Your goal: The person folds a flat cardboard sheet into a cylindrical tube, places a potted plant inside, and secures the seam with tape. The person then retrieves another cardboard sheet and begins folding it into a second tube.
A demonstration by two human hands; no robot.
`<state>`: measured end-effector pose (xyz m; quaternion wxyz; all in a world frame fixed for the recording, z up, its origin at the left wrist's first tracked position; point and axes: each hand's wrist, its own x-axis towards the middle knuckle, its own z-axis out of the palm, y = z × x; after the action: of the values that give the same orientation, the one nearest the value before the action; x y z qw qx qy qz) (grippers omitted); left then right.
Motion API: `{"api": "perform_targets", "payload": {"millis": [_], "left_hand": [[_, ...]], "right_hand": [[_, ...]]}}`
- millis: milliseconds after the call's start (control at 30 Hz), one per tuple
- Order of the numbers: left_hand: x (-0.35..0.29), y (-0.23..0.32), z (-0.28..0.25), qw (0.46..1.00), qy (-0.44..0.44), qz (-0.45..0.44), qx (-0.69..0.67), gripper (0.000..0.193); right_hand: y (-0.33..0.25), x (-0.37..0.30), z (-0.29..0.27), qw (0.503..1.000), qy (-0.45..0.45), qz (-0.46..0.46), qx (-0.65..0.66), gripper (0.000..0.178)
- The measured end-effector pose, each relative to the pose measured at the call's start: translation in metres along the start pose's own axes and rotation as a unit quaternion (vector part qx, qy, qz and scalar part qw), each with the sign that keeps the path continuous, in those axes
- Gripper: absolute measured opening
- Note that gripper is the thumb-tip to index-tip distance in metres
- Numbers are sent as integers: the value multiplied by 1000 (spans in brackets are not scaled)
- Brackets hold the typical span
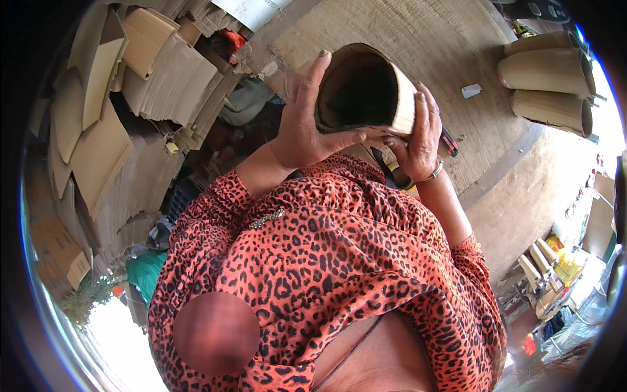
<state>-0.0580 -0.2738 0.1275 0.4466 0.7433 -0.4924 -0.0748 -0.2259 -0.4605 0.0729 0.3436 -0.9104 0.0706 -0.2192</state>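
A short, wide tan tube (405, 108) is raised between my hands over the near edge of the table, its dark hollow end tilted toward me. Whether it is bamboo or cardboard I cannot tell. My left hand (302, 127) grips its left side, fingers up along the wall and thumb under the rim. On the opposite side my right hand (420, 140) wraps round the wall with bent fingers, its thumb at the lower edge. Just behind the right hand lies a slim red-and-black tool (449, 142), partly hidden. A black and yellow object (394, 175) shows below the tube, its kind unclear.
The brown wooden table (392, 26) spreads ahead, with a small white scrap (470, 91) on it. Several similar tan tubes (547, 70) lie at its right end. Cardboard stacks (171, 81) crowd the left. Narrower tubes (539, 260) stand at the lower right.
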Motion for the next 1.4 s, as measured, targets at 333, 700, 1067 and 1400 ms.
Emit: {"api": "perform_targets", "payload": {"millis": [333,700,1067,1400], "left_hand": [[-7,-77,-29,986,12,-153,57,86],[-24,-157,-15,916,8,-315,-249,60],[-34,-250,74,883,38,-433,-177,58],[-70,-208,53,901,-13,-432,-20,75]], "right_hand": [[-16,64,64,997,-55,18,-57,83],[3,70,137,982,-125,18,-143,79],[40,35,113,923,-285,140,-216,85],[50,31,109,909,-319,154,-221,83]]}}
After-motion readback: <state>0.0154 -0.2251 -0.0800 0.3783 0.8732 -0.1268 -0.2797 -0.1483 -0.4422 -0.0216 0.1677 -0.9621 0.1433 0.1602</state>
